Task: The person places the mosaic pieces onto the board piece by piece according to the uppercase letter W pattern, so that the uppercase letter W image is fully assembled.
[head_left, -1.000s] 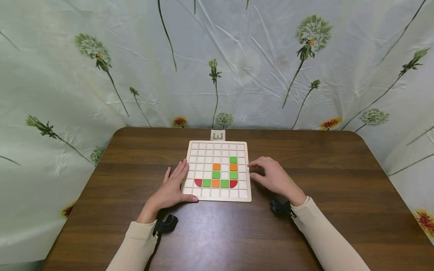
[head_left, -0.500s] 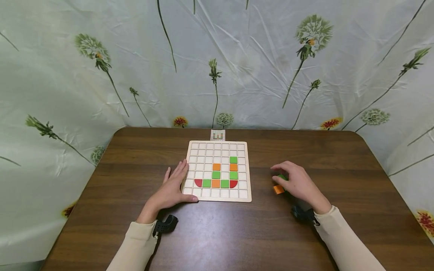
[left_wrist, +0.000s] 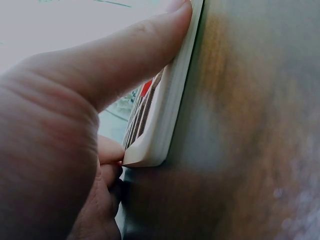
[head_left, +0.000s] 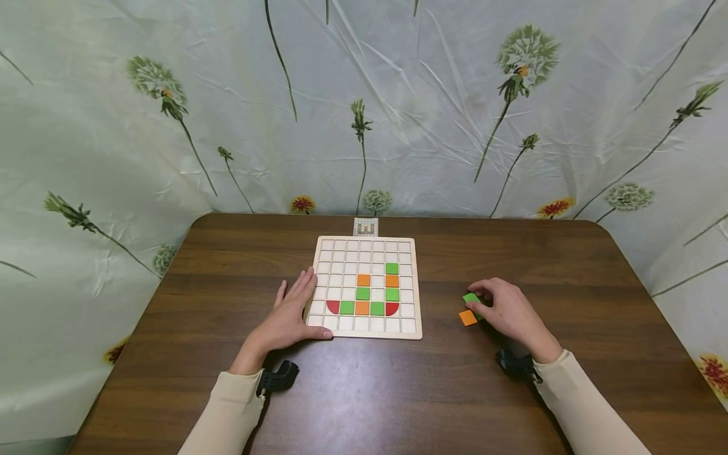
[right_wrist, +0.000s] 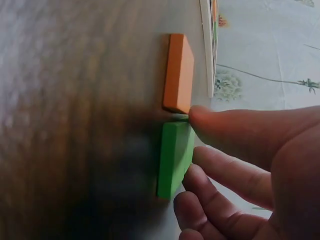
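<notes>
My left hand (head_left: 289, 317) rests at the near left corner of a wooden grid board (head_left: 418, 319), its fingers straight along the left side and the thumb on the front rim. Green, orange and red tiles sit in some of the board's cells. Right of the board, my right hand (head_left: 510, 313) pinches a green square tile (head_left: 470, 297) between thumb and fingertips. An orange tile (head_left: 467, 318) lies just in front of it. In the right wrist view a green tile (right_wrist: 172, 160) stands beneath the fingers, close to the orange one; the thumb partly covers more green behind.
A small card with a printed grid pattern (head_left: 366, 227) lies at the board's far edge. The brown table (head_left: 364, 398) ends at a pale curtain (head_left: 256, 145) with a dandelion print.
My right hand has moved from the board's right edge out to the loose tiles on the right, and its fingers have closed at a green one. The left hand stays still.
</notes>
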The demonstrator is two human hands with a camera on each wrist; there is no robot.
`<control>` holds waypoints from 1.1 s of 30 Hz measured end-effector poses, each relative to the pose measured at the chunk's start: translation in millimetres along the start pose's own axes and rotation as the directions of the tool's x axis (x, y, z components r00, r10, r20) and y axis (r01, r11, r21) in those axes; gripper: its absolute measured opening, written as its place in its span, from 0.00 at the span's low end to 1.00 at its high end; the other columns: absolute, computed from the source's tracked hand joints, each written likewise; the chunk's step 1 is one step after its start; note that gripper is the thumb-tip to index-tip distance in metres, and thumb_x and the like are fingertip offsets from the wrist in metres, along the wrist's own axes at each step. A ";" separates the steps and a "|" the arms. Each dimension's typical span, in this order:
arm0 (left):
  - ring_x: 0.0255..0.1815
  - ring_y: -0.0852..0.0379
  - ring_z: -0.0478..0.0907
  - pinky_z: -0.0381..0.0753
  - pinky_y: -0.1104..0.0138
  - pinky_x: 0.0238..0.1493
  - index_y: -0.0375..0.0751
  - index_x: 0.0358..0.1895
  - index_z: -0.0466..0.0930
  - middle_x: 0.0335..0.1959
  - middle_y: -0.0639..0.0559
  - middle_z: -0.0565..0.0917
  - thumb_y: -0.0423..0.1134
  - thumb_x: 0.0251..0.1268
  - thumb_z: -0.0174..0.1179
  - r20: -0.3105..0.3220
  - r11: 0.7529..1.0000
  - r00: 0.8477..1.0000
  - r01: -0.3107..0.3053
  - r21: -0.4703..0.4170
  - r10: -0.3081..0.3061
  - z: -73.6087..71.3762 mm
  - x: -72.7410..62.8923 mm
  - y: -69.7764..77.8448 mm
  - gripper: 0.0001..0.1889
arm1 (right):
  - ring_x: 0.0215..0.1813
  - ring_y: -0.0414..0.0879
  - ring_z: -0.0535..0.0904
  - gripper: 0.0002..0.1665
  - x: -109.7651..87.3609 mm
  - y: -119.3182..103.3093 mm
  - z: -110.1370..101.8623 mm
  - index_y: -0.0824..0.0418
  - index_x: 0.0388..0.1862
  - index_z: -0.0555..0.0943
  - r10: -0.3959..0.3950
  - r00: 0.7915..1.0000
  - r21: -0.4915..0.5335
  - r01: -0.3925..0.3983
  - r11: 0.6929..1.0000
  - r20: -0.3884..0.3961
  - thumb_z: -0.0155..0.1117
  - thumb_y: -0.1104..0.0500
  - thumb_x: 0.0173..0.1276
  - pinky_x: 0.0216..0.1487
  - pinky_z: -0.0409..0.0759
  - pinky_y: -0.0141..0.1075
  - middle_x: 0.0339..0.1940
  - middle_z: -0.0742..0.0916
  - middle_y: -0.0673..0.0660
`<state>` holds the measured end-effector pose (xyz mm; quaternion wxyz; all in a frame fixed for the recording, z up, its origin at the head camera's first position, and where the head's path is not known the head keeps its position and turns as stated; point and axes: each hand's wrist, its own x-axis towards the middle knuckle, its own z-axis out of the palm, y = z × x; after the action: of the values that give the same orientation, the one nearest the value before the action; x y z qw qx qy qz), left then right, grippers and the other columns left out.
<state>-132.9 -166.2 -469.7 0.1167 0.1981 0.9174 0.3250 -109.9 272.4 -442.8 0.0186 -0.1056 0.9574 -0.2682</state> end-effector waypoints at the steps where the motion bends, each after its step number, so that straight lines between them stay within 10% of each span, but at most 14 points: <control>1: 0.83 0.47 0.35 0.25 0.45 0.76 0.33 0.81 0.43 0.83 0.46 0.40 0.63 0.45 0.77 0.000 1.000 1.000 0.000 0.000 0.000 -0.1 0.0 -0.1 0.68 | 0.42 0.50 0.80 0.17 0.6 0.0 0.1 0.66 0.51 0.85 0.003 1.000 0.000 -0.003 1.000 0.002 0.72 0.58 0.66 0.43 0.80 0.47 0.41 0.85 0.57; 33: 0.83 0.49 0.34 0.24 0.46 0.76 0.35 0.81 0.41 0.83 0.48 0.38 0.63 0.45 0.76 0.016 1.000 1.000 0.020 0.020 -0.021 -0.9 -0.9 1.4 0.68 | 0.42 0.52 0.78 0.16 9.0 -1.1 -3.4 0.68 0.51 0.85 -0.016 0.999 -0.031 0.018 0.999 0.051 0.70 0.63 0.66 0.43 0.79 0.50 0.45 0.85 0.61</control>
<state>-132.0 -166.1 -468.0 0.1253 0.1923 0.9215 0.3132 -118.8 271.2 -439.2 0.0391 -0.1208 0.9598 -0.2504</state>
